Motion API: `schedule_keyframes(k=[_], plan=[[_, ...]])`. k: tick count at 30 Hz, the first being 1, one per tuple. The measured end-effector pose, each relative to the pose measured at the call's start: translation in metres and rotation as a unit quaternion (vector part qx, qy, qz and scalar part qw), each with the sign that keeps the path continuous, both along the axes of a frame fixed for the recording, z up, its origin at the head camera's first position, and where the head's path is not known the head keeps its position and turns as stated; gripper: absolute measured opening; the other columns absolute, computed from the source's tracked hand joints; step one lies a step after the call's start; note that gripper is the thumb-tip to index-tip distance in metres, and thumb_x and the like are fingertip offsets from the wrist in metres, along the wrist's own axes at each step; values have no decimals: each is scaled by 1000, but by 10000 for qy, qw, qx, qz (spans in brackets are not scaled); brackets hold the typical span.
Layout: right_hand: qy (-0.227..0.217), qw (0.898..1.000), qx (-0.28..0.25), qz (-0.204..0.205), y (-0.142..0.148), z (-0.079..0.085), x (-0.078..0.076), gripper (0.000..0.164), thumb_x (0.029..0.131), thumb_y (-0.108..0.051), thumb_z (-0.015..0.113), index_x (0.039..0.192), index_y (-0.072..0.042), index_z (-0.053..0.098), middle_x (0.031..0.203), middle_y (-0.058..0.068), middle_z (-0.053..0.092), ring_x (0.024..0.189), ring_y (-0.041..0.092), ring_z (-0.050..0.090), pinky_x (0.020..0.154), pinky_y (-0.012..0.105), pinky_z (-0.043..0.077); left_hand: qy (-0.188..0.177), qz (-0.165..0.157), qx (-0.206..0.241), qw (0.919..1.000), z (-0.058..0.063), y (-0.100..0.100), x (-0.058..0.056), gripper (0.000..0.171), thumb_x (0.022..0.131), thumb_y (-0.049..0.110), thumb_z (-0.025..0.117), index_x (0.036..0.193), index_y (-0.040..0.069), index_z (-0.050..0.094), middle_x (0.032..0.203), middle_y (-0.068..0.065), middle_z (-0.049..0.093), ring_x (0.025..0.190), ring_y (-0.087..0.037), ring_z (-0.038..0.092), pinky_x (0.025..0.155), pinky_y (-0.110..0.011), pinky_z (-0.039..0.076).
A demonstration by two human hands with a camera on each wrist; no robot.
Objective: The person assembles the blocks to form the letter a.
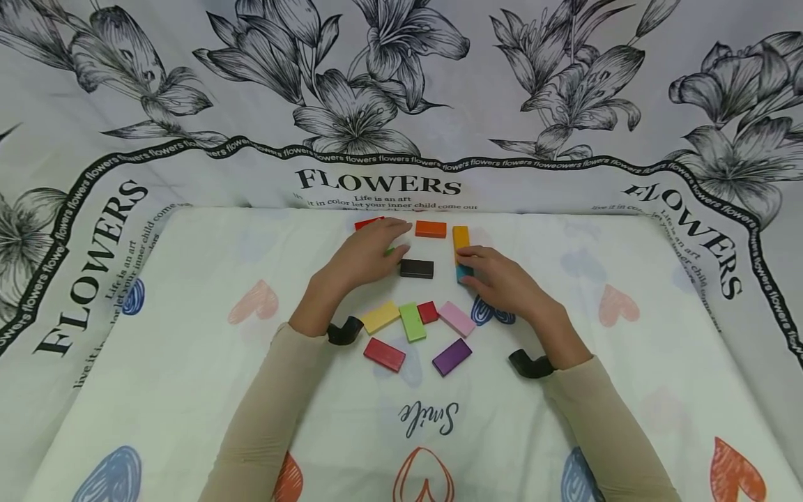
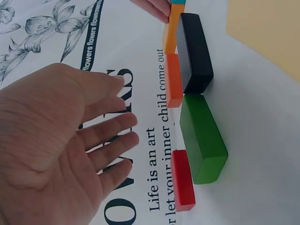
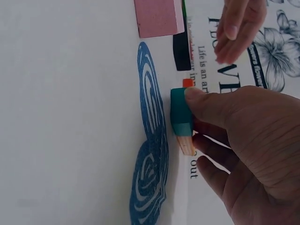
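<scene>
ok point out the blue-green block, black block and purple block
Blue-green block [image 3: 180, 107], right wrist view, middle of its largest visible face.
Black block [image 1: 417, 268], head view, top face.
Purple block [image 1: 451, 355], head view, top face.

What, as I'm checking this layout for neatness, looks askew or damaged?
Nothing looks spilled or damaged. The purple block and dark red block, nearest the Smile print, slant in different directions, which looks untidy against the nearly parallel orange block and black block.
</scene>
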State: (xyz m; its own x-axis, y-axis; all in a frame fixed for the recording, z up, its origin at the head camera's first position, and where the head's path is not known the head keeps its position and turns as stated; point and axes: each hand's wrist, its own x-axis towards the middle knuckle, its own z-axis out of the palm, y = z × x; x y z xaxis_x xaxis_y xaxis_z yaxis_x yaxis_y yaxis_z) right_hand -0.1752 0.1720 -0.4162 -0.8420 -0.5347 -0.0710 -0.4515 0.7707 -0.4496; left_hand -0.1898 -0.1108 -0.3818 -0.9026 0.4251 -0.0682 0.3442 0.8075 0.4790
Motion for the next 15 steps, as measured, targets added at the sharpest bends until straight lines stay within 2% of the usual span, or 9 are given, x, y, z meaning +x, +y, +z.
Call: schedule_keyframes(k=[7,15], plan=[[-68,9999,6,106,1,-3,-3,50,105,-24,68,149,-5,59,164,14,49,156,35,43,127,54,38,97,-4,81,9999,-4,0,-5,50,107,26,61,155,11,54,161,-10,53,152,-29,48,125,-49,43],[-33,9999,-68,108,4,-1,-6,47,104,-24,69,147,-5,61,160,12,55,155,34,45,128,53,38,118,-280,-42,9995,0,2,-24,48,109,26,57,153,9,56,161,-11,52,151,-31,49,127,-49,41]])
